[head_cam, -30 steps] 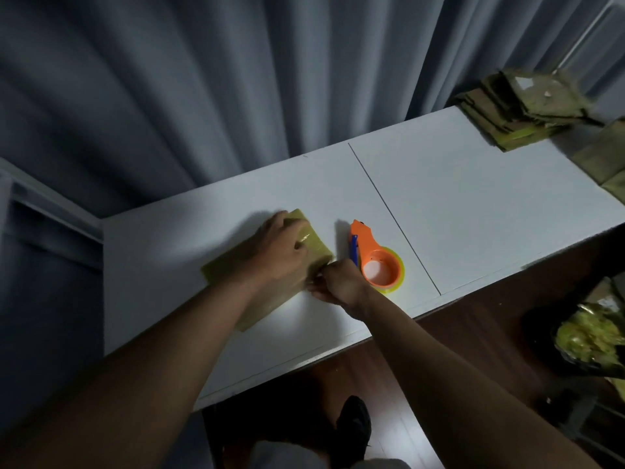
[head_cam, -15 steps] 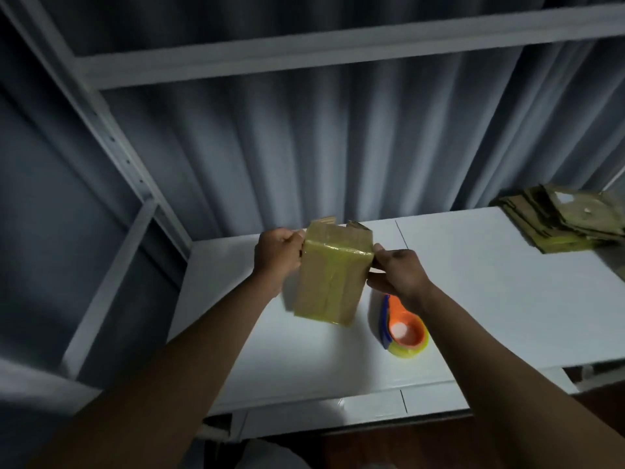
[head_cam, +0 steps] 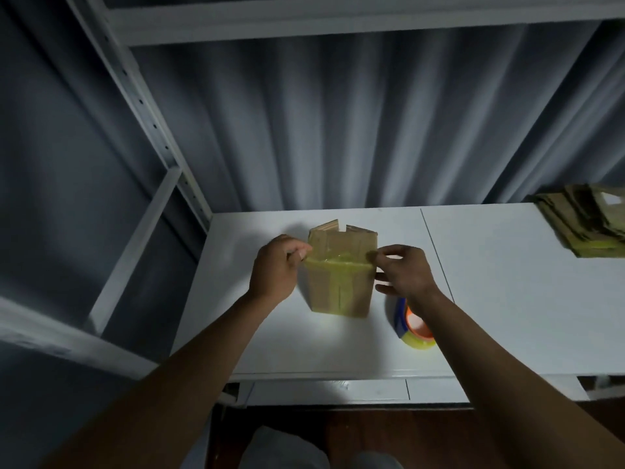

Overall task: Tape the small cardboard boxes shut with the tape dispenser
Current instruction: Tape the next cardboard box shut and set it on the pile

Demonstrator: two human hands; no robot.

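Observation:
A small brown cardboard box (head_cam: 340, 286) stands upright on the white table (head_cam: 507, 299), with yellowish tape across its front and its top flaps standing up. My left hand (head_cam: 275, 267) pinches the box's upper left edge. My right hand (head_cam: 402, 269) pinches the upper right edge. The orange and blue tape dispenser (head_cam: 414, 328) with its yellowish roll lies on the table just right of the box, partly hidden under my right wrist.
A stack of flattened cardboard boxes (head_cam: 588, 228) lies at the table's far right. A grey curtain hangs behind the table. A white metal shelf frame (head_cam: 159, 137) rises at the left and overhead. Dark wooden floor shows below the table's front edge.
The box was lying flat under my hands, was lifted upright off the table, and now stands on the table. Both hands now hold its upper edges. The dispenser has stayed put.

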